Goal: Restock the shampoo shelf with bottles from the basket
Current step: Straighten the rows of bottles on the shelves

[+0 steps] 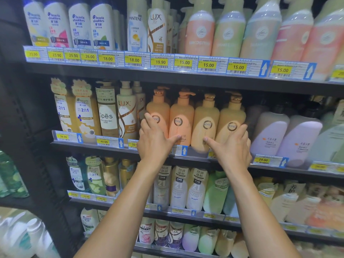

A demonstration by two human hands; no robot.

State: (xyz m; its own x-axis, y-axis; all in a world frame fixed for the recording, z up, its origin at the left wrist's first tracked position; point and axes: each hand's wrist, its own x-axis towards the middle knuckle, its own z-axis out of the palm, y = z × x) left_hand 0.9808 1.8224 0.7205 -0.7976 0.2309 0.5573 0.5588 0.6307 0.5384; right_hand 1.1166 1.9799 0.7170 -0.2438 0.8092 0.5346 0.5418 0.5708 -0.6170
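Both grips spread, holding nothing: left hand (152,140) and right hand (230,146) flank the four KYIO bottles (206,121) on mid shelf (186,157). Risk: uneven push tips bottles fwd. Basket not in view.

Smooth, softly glossy plastic is seen on the orange KYIO pump bottles (181,120); dark matt metal on the shelf edge (186,77); printed paper price labels (160,62) behind clear plastic.

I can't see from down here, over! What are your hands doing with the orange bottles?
Left hand open on leftmost KYIO bottle. Right hand open on rightmost KYIO bottle. Four KYIO bottles upright in row. Nothing blocking; basket not in view.
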